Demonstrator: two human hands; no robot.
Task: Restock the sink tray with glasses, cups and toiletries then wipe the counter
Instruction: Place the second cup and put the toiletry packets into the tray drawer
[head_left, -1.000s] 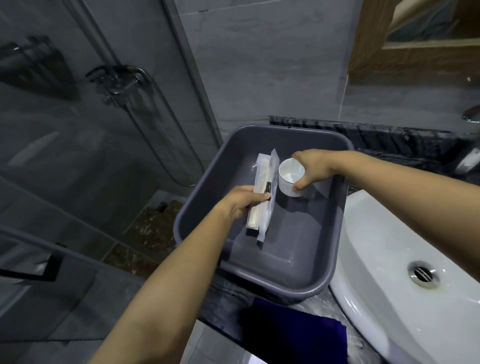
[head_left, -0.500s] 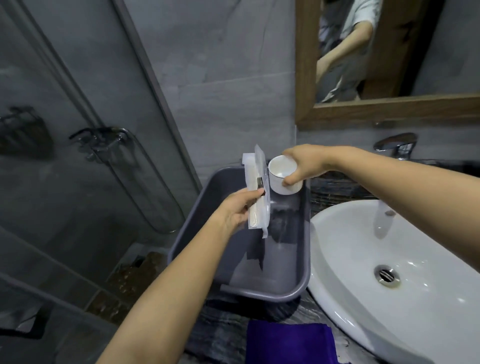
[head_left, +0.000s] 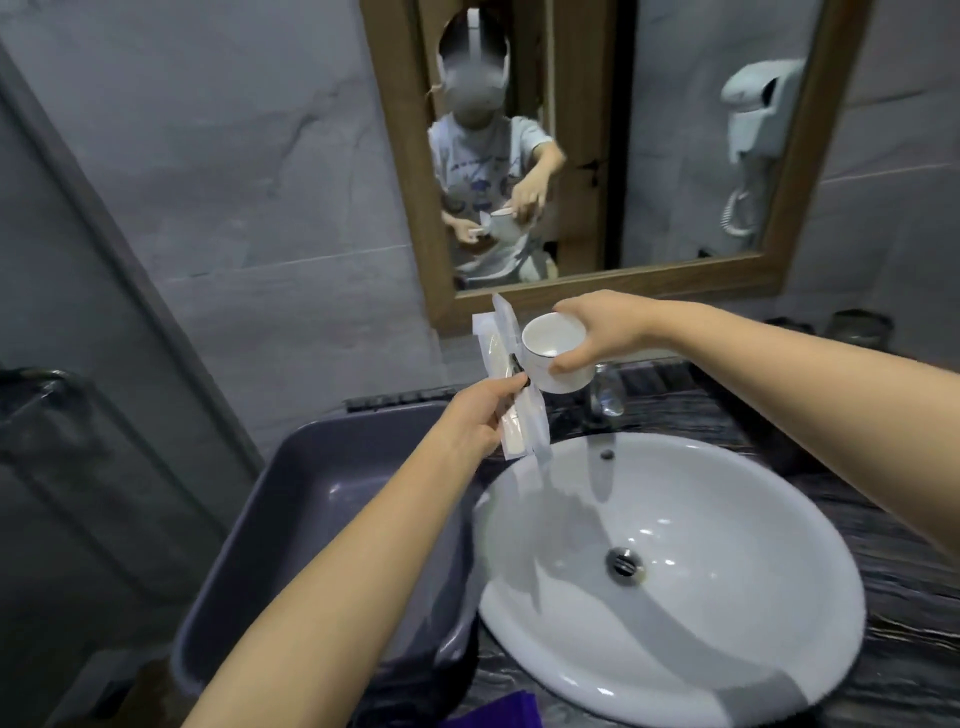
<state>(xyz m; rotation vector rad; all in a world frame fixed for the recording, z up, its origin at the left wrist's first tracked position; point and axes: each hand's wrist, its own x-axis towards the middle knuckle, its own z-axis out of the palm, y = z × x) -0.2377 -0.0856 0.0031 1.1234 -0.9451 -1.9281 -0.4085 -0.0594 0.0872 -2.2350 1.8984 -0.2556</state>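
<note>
My right hand (head_left: 597, 332) grips a white cup (head_left: 553, 353) by its side and holds it up above the back rim of the white basin (head_left: 727, 545). My left hand (head_left: 483, 415) pinches a bundle of clear-wrapped toiletry packets (head_left: 511, 395), upright, just left of the cup and touching it. Both are in the air between the grey plastic tub (head_left: 332, 499) and the basin. The tub's inside is partly hidden by my left forearm.
A wood-framed mirror (head_left: 587, 156) hangs on the wall behind the hands. The chrome tap (head_left: 605, 395) sits at the basin's back. A purple cloth (head_left: 498, 714) lies at the counter's front edge. Dark containers (head_left: 852, 327) stand at the back right of the dark counter (head_left: 904, 582).
Both hands lifted the cup and packets out of the grey tub and carried them up and right, toward the basin. My view swung right and up to the mirror.
</note>
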